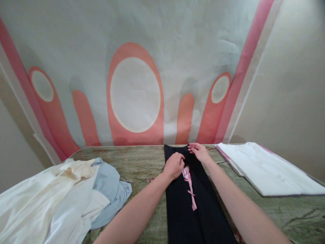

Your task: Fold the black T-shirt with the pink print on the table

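A black garment (181,210), probably a shirt, lies lengthwise on the table with its sides folded in. Between the folds shows part of a pink and white print (190,188). My left hand (174,165) rests on the far part of the garment, fingers curled and closed on the dark cloth near the print. At the far right corner, my right hand (200,152) touches the fabric with its fingers stretched out and slightly apart. The fingertips of my left hand are partly hidden.
Loosely heaped cream, white and light blue clothes (63,200) lie on the left of the wood-patterned table (144,162). To the right is a flat stack of folded white and pink clothes (269,169). A wall with a pink and orange printed sheet (135,95) rises behind the table's far edge.
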{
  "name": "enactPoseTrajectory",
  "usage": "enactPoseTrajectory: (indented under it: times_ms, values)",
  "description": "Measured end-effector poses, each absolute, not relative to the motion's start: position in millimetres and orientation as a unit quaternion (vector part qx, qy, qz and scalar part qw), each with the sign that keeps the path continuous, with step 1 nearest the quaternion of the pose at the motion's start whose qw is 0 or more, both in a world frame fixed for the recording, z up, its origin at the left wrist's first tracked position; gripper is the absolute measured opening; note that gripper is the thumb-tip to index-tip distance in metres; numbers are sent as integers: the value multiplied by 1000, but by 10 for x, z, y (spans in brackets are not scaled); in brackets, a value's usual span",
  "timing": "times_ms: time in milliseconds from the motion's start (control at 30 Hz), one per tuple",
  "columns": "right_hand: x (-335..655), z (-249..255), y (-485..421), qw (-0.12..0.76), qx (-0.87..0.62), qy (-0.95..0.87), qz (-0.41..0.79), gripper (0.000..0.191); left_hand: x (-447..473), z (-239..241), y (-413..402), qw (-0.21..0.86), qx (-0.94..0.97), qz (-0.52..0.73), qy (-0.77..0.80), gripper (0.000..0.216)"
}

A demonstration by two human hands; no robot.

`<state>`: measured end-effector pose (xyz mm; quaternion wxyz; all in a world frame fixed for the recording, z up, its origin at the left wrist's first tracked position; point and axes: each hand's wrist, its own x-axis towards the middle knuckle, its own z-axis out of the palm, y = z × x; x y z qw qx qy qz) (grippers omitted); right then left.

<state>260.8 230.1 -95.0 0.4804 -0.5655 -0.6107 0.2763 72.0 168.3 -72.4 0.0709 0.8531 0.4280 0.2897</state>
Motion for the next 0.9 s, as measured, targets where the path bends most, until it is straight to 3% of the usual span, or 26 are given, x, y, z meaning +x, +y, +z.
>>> enactPoseTrajectory:
  times_ms: [233, 433, 633, 900]
  values:
    - [3042, -1004, 2310, 425, -667, -598, 130, 34, 704, -717, 1723, 55, 857, 314, 405, 40]
    - [2895, -1089, 2302, 336, -632, -693, 85, 37, 705, -745, 1724, 48, 880, 271, 387, 20]
    - [2836, -1225, 2308, 263, -648, -713, 57, 40, 710, -622, 1648, 5, 889, 258, 377, 14]
    - [2866, -1253, 2272, 233, -685, -690, 36, 43, 760, -653, 1627, -33, 893, 192, 405, 11]
